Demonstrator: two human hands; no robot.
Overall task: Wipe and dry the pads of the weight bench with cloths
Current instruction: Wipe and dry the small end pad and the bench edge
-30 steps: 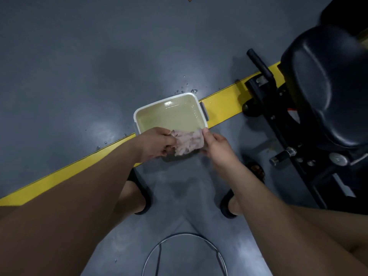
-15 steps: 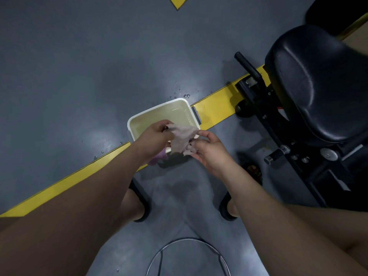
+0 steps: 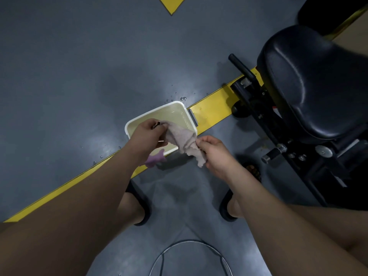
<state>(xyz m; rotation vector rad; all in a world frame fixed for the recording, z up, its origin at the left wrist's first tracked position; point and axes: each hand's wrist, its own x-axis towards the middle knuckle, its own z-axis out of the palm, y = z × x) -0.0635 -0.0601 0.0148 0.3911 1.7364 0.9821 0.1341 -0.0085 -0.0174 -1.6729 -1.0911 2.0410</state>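
Observation:
A pale pink cloth (image 3: 184,140) hangs stretched between both hands over the near edge of a white tub (image 3: 175,105) of water. My left hand (image 3: 147,134) grips the cloth's upper end. My right hand (image 3: 213,151) pinches its lower end. A purple cloth (image 3: 155,159) pokes out from under my left wrist, lying on the floor beside the tub. The black seat pad (image 3: 310,82) of the weight bench stands at the right, apart from both hands.
The bench's black frame (image 3: 264,116) with a knob and foot bar stands beside the tub. A yellow floor stripe (image 3: 215,106) runs diagonally under the tub. Water drops dot the grey floor. My feet in black sandals and a wire hoop (image 3: 191,255) lie below.
The cloth, bunched between both hands a second ago, is now drawn out longer. My right hand has slid down to its lower end. The view has shifted, showing the purple cloth.

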